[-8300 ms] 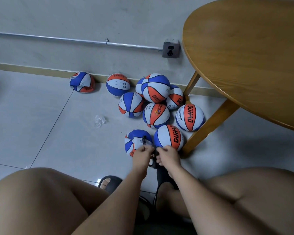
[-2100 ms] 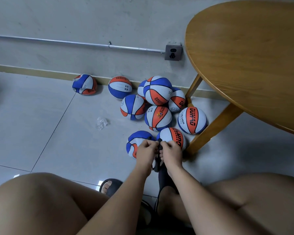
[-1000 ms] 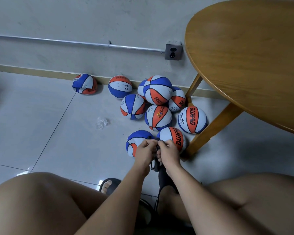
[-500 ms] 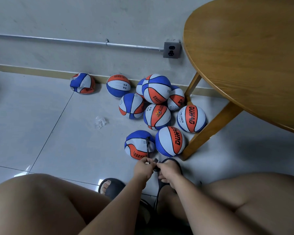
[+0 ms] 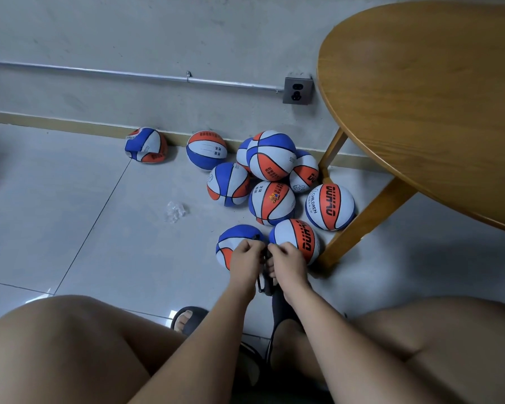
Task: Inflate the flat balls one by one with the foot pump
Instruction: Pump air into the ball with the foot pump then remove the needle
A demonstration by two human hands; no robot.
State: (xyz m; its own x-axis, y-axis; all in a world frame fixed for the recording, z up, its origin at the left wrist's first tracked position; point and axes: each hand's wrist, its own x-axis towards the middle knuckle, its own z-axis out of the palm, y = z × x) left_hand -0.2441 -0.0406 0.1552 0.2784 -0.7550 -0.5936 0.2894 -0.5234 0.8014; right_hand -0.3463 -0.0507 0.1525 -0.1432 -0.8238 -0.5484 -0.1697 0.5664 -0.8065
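Both my hands are curled round the black handle [image 5: 264, 256] of the pump, my left hand [image 5: 247, 259] on its left end and my right hand [image 5: 287, 262] on its right. The pump's dark shaft [image 5: 263, 284] runs down from them towards my right foot [image 5: 280, 313]. Just beyond my left hand lies a blue, white and orange ball [image 5: 235, 242], with the black hose end [image 5: 256, 237] stuck in its top. A crumpled flat ball [image 5: 145, 145] lies by the baseboard at the far left.
Several round balls [image 5: 271, 158] are piled against the wall, one [image 5: 299, 239] touching my right hand. A wooden round table [image 5: 420, 106] and its leg [image 5: 365, 220] stand at the right. A clear wrapper [image 5: 174, 210] lies on the tiles. My left foot [image 5: 188, 319] rests in a black slipper.
Half a second ago my hands and the handle were lower, near my foot; now they have risen up over the near balls, as they were a second ago.
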